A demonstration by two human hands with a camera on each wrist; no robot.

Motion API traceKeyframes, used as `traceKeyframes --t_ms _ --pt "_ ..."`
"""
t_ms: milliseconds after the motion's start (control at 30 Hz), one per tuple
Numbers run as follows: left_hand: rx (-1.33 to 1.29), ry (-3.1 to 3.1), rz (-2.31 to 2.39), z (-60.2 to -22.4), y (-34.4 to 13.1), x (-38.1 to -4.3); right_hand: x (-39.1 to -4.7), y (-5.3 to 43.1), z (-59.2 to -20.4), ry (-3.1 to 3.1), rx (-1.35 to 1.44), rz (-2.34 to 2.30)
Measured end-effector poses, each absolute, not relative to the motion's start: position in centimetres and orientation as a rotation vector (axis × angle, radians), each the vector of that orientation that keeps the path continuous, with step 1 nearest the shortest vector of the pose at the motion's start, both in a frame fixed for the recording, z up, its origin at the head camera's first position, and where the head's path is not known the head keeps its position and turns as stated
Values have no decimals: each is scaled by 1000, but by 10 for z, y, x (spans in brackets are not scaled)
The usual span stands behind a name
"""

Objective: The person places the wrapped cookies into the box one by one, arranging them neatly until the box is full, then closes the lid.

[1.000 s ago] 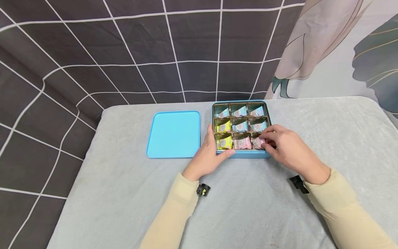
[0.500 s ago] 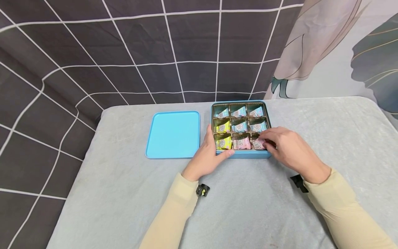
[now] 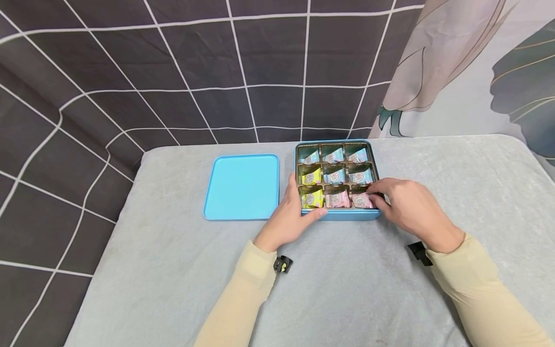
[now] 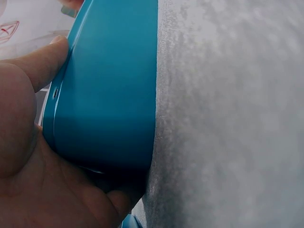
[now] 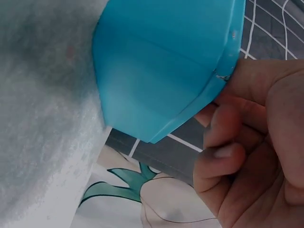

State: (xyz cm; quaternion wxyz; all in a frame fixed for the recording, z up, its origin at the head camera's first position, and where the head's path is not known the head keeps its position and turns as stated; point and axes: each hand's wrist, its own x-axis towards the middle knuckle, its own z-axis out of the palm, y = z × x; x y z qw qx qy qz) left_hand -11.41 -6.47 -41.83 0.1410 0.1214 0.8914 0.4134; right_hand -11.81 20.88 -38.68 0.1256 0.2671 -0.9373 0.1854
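A blue tin box stands on the grey cloth, its gold tray divided into compartments of small wrapped candies in blue, yellow and pink. My left hand holds the front left corner, thumb over the front rim, fingers along the left wall. In the left wrist view that thumb presses on the rim of the tin. My right hand reaches over the front right corner, thumb and forefinger at the right end of a pink candy. The tin wall hides these fingertips in the right wrist view; the other fingers curl outside.
Left of the tin lies a flat blue lid. A dark cloth with white grid lines hangs behind the table's far edge, beside a pale flower-patterned curtain. The grey cloth covers the table.
The right hand has shifted slightly to the right, and more of the pink candy in the front right compartment shows. The left hand, tin and lid have stayed in place.
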Motion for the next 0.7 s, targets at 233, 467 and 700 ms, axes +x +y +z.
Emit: traceKeyframes --t_ms 233,467,700 --pt "351 2582 1179 -418 -64 -114 -119 213 -389 -2664 872 444" --pt "348 2570 1167 -418 -64 -115 -120 215 -391 -2640 919 381" --pt "334 2572 1164 -417 -65 -114 -119 215 -391 -2671 909 386"
